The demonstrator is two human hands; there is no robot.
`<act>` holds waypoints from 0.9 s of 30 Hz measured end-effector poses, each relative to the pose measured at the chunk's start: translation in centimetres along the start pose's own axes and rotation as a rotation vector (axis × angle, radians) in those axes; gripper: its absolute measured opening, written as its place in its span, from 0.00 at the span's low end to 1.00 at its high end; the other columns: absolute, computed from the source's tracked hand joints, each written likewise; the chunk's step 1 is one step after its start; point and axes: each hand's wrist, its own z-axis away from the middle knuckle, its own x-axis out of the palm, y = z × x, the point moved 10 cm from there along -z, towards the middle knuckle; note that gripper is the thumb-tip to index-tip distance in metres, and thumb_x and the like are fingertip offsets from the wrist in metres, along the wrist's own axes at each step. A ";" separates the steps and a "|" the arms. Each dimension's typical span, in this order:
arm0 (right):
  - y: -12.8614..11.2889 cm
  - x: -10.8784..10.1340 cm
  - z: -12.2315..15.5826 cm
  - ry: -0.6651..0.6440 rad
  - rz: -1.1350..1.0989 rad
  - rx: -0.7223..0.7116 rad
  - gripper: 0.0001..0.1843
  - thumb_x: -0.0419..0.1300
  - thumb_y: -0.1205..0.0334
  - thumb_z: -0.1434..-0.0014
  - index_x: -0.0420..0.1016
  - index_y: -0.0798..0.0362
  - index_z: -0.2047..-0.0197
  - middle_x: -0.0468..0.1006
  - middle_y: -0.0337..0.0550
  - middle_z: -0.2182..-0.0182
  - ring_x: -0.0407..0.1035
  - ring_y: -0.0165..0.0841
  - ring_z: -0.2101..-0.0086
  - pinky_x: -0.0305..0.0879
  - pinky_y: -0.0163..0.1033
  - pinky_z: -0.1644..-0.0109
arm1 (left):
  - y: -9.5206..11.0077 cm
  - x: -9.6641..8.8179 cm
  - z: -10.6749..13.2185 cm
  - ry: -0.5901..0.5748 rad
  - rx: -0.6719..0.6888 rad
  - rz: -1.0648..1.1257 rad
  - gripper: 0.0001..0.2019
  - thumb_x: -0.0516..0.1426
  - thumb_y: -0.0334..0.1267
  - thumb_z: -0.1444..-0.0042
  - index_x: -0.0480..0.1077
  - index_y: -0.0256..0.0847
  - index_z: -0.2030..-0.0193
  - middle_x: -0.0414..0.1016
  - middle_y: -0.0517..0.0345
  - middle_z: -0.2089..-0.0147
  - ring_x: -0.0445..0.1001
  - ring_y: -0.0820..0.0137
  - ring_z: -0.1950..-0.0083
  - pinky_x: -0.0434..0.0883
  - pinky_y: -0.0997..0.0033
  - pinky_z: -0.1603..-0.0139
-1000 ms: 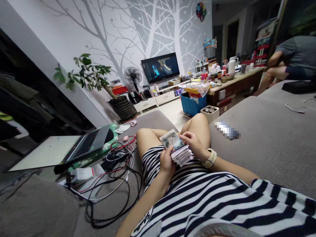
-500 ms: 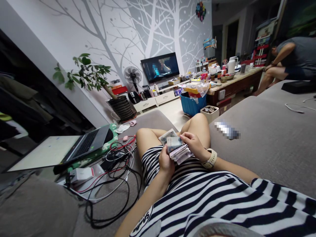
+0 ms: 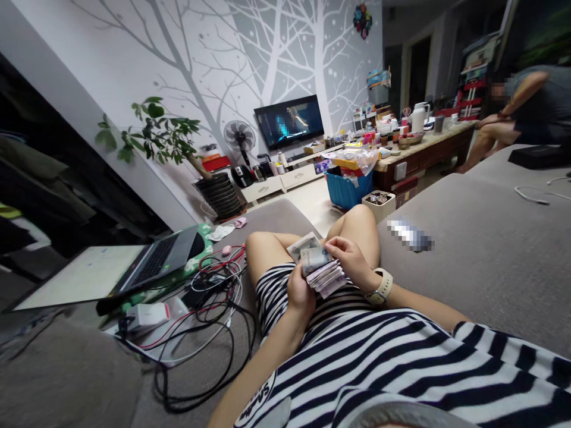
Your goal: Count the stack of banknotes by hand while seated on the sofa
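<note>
Banknote wad (image 3: 323, 276) held in closed grip of left hand (image 3: 300, 291); right hand (image 3: 351, 260) pinching top notes.

Banknotes (image 3: 322, 274): thin creased paper; sofa (image 3: 473, 261): matt grey cloth.

L hand (image 3: 301, 291) grips stack of banknotes (image 3: 319, 267), R hand (image 3: 350, 258) w/ watch (image 3: 380, 287) on top notes; laptop (image 3: 156, 260) & tangled cables (image 3: 232, 348) to L on sofa (image 3: 473, 261).

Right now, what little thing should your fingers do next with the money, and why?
Probably slide the top banknote off the stack with the right hand, since that hand touches the note while the left hand holds the stack from below.
</note>
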 end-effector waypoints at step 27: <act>0.9 -0.7 -0.3 0.016 0.075 0.028 0.20 0.63 0.44 0.52 0.67 0.54 0.76 0.65 0.34 0.81 0.57 0.27 0.78 0.54 0.34 0.73 | -0.7 1.4 0.9 -0.081 -0.107 0.039 0.11 0.64 0.35 0.58 0.74 0.35 0.65 0.80 0.49 0.65 0.77 0.56 0.54 0.70 0.58 0.51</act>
